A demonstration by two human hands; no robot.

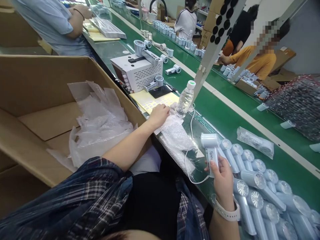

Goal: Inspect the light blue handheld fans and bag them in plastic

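My right hand (222, 176) is closed around the handle of a light-blue handheld fan (212, 155), held upright with lettering on its side. A white cable (191, 133) runs to the fan's lower end. My left hand (159, 116) lies over the edge of a yellow sticker sheet (147, 100), its fingers curled down. What its fingertips hold, if anything, is hidden. Bubble-wrap bags (175, 133) lie just below that hand, and a clear water bottle (185, 100) stands beside it. Rows of similar plastic-wrapped fans (257, 200) lie right of my right hand.
A large cardboard box (50, 70) with crumpled bubble bags (100, 120) stands at my left. Behind the sticker sheet is a white power-supply box (140, 71) with fans on it. One wrapped fan (255, 141) lies on the green belt (225, 116). Several people work nearby.
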